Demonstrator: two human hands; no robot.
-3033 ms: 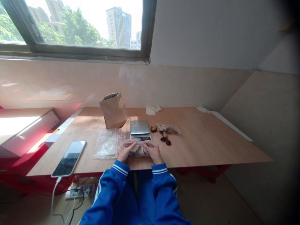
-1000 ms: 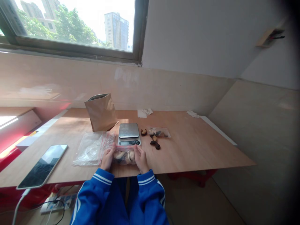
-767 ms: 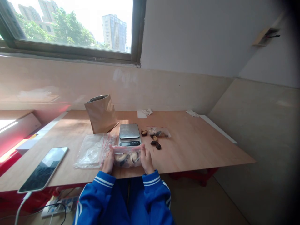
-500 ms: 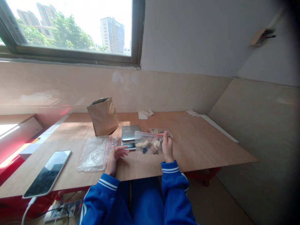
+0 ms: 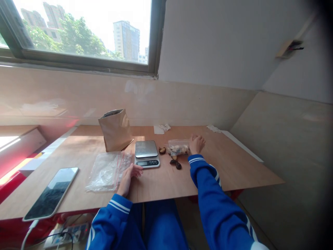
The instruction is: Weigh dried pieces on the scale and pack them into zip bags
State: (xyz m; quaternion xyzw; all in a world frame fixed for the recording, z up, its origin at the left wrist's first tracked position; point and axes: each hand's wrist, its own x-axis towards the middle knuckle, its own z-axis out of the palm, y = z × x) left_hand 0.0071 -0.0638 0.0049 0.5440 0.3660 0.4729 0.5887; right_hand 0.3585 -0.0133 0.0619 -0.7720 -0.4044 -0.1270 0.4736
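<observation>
A clear zip bag [image 5: 178,149] of pale and dark dried pieces lay on the wooden surface [image 5: 215,173], beside rather than on the digital kitchen scale [image 5: 146,153]. The right hand [image 5: 197,144] sat at the bag's right edge, seemingly touching it, though no firm grip showed. The left hand [image 5: 129,177] lay open, well apart, near the scale's front corner and just beside an empty-looking zip bag [image 5: 108,172]. Loose dark pieces [image 5: 175,164] lay just in front of the filled bag, with a single piece [image 5: 162,150] between it and the scale.
</observation>
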